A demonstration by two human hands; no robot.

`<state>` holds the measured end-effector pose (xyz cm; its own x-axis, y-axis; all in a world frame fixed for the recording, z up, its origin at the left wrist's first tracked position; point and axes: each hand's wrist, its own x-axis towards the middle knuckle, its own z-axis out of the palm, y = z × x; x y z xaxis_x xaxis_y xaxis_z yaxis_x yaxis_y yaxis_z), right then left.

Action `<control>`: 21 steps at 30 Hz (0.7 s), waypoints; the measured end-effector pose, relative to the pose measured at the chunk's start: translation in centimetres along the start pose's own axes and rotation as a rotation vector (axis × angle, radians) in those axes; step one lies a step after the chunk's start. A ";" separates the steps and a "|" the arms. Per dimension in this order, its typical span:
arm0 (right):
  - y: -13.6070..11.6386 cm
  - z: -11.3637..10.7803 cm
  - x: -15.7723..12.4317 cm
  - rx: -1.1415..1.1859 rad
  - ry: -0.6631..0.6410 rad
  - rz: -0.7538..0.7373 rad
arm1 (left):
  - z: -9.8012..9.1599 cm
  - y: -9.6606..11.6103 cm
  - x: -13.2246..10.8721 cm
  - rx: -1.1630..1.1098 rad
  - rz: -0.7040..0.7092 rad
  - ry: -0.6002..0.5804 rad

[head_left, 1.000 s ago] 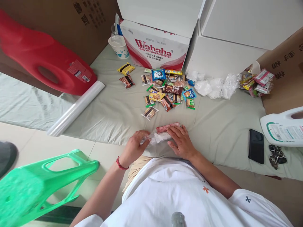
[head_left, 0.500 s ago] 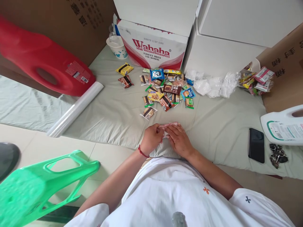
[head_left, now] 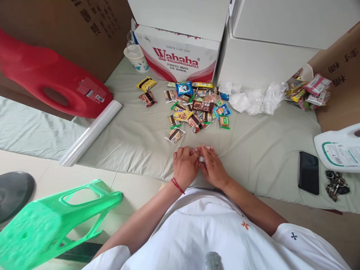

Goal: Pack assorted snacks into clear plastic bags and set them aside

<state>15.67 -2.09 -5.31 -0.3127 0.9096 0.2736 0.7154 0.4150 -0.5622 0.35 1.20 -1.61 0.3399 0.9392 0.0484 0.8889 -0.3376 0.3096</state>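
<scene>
My left hand [head_left: 185, 168], with a red string bracelet at the wrist, is closed with its fingers curled over a small pinkish-white plastic wrapper [head_left: 201, 159]. From the other side my right hand [head_left: 213, 167] presses its fingers on the same wrapper. Both hands meet over it near the front edge of the bed, and they cover most of it, so I cannot tell what is inside. Just beyond them lies a heap of small packaged snacks [head_left: 197, 122], among them a brown cocoa packet [head_left: 203, 106] and a cookie packet [head_left: 175, 135].
A Wahaha carton [head_left: 178, 56] stands behind the snacks. Crumpled clear plastic [head_left: 254, 100] lies right of it. On the left are a red jug [head_left: 53, 75], a plastic-film roll [head_left: 91, 133] and a green stool [head_left: 33, 228]. A phone [head_left: 308, 173] and keys [head_left: 336, 185] lie right.
My left hand has turned over, its fingers now laid across the wrapper. The wrapper is more covered. The view has shifted slightly.
</scene>
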 end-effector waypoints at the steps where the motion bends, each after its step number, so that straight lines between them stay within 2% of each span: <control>1: -0.1 0.0 0.0 -0.007 -0.008 0.003 | 0.5 0.1 0.0 -0.001 0.038 0.018; 7: -0.6 -0.3 -0.1 -0.018 -0.098 0.024 | 2.7 0.0 -0.9 0.041 0.218 0.090; 11: 0.8 -1.9 0.1 0.283 -0.154 0.032 | 3.1 -0.4 -1.6 -0.006 0.267 0.074; 14: 2.5 -3.9 0.1 0.493 -0.071 0.120 | 3.2 -0.8 -1.8 -0.032 0.280 0.029; 16: 3.2 -4.9 -0.1 0.432 -0.005 0.148 | 3.3 -1.1 -1.8 -0.044 0.280 0.004; 17: 3.3 -5.2 -0.2 0.355 -0.021 0.112 | 3.3 -1.1 -1.7 -0.050 0.279 -0.002; 21: 2.3 -4.1 -0.7 0.017 -0.212 -0.079 | 3.2 -0.9 -1.2 -0.059 0.266 -0.014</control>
<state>20.12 -1.87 -3.60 -0.4930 0.8572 0.1486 0.6732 0.4841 -0.5590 0.12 0.18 -4.99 0.5640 0.8167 0.1222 0.7485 -0.5680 0.3422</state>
